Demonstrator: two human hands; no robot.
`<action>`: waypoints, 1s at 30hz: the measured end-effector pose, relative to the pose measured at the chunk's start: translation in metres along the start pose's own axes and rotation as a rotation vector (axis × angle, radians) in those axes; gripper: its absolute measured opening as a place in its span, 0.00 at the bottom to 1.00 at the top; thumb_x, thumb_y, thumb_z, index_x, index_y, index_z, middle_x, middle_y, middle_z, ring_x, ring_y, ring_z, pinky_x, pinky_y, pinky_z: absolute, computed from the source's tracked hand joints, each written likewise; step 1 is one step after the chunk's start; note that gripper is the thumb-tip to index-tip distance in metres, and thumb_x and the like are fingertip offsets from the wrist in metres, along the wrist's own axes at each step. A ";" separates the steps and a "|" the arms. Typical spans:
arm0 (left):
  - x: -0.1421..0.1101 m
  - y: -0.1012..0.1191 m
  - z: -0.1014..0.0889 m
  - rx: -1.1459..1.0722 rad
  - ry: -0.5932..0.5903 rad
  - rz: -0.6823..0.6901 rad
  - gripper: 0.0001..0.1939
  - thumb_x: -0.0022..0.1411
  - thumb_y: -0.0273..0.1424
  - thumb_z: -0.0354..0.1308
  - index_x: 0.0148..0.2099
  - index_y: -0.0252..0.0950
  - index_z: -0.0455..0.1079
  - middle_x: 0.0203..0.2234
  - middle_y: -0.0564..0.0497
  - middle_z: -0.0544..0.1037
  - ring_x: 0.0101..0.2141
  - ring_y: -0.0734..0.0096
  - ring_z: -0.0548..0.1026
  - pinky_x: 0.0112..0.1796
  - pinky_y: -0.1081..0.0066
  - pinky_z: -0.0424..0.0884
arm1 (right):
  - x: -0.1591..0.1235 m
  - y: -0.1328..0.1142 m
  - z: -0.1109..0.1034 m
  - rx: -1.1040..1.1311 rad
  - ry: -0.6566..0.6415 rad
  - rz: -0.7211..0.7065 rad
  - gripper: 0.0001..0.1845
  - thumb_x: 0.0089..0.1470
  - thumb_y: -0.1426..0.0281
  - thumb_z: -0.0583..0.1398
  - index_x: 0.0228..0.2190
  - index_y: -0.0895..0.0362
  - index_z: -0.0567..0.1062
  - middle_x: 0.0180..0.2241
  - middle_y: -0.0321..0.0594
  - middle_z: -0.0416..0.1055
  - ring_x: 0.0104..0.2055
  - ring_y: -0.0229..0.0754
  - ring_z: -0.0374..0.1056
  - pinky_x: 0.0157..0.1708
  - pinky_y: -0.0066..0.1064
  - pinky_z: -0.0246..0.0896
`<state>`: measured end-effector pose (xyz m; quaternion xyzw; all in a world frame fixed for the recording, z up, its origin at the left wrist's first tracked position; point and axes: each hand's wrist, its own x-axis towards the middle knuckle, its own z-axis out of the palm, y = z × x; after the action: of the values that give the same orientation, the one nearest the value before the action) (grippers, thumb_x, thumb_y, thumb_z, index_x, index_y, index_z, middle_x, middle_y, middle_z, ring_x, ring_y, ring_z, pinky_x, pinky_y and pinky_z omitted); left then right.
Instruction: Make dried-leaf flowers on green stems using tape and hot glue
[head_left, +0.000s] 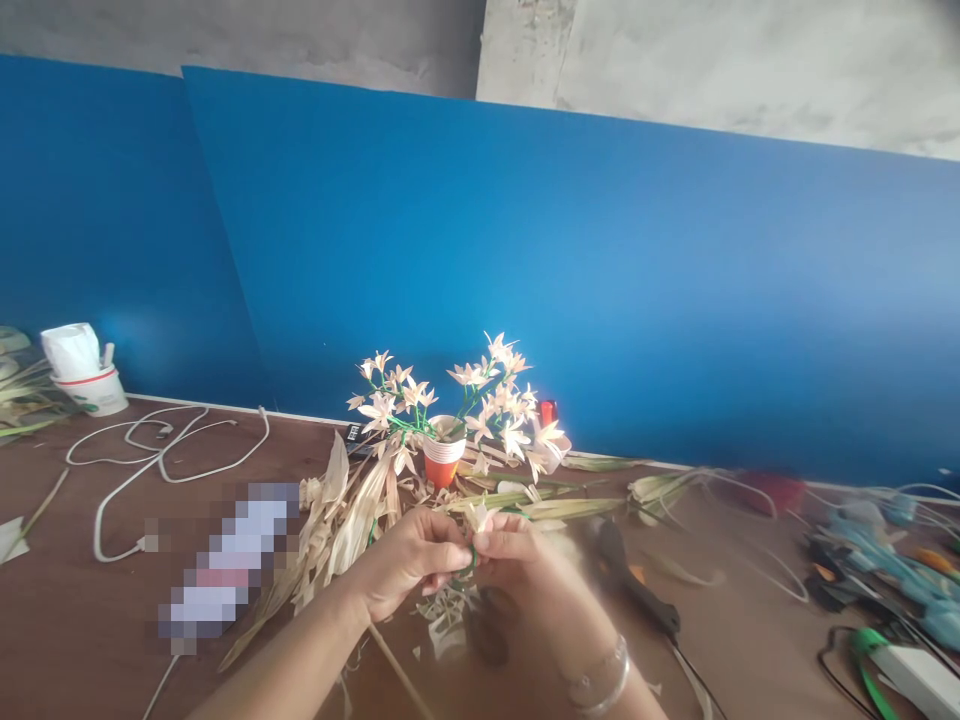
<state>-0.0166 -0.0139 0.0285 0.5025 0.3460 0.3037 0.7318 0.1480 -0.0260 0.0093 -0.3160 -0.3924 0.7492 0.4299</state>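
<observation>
Close together over the table, my two hands work on one small cream-coloured husk flower (478, 516) with a green stem. My left hand (416, 562) is closed, its thumb and fingers pinching at the green stem just below the petals. Thumb and forefinger of my right hand (517, 550) grip the base of the flower from the other side. Just behind stands an orange and white paper cup (442, 462) holding sprays of similar flowers (499, 400) on green stems. Dried corn husks (360, 515) lie beside my left hand.
A blurred black tool (637, 585) with a cord lies to the right. Small husk scraps (446, 610) sit under my hands. White cables (161, 455) and a white cup (94, 388) are at the left. Blue and black clutter (877, 570) fills the far right, before a blue partition (562, 270).
</observation>
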 end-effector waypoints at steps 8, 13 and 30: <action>0.007 -0.011 -0.004 0.398 0.235 0.083 0.09 0.46 0.34 0.60 0.22 0.34 0.68 0.12 0.59 0.62 0.17 0.79 0.57 0.20 0.75 0.50 | -0.001 -0.006 0.008 -0.085 0.293 0.058 0.13 0.32 0.70 0.69 0.17 0.60 0.70 0.13 0.30 0.62 0.15 0.29 0.53 0.18 0.24 0.41; 0.005 -0.011 0.004 0.462 0.293 0.118 0.14 0.49 0.39 0.59 0.21 0.33 0.69 0.14 0.57 0.64 0.20 0.77 0.59 0.22 0.74 0.52 | -0.002 -0.010 0.011 -0.113 0.377 0.075 0.14 0.31 0.68 0.69 0.16 0.59 0.69 0.13 0.30 0.63 0.15 0.29 0.54 0.17 0.24 0.44; 0.009 -0.014 -0.002 0.403 0.262 0.077 0.09 0.46 0.34 0.59 0.25 0.32 0.73 0.17 0.56 0.68 0.22 0.75 0.62 0.26 0.74 0.56 | 0.003 -0.006 0.001 -0.135 0.251 0.063 0.14 0.33 0.69 0.68 0.13 0.59 0.67 0.10 0.27 0.55 0.13 0.27 0.46 0.15 0.24 0.35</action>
<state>-0.0112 -0.0098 0.0131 0.6075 0.4722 0.3188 0.5535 0.1486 -0.0221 0.0143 -0.4473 -0.3749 0.6889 0.4299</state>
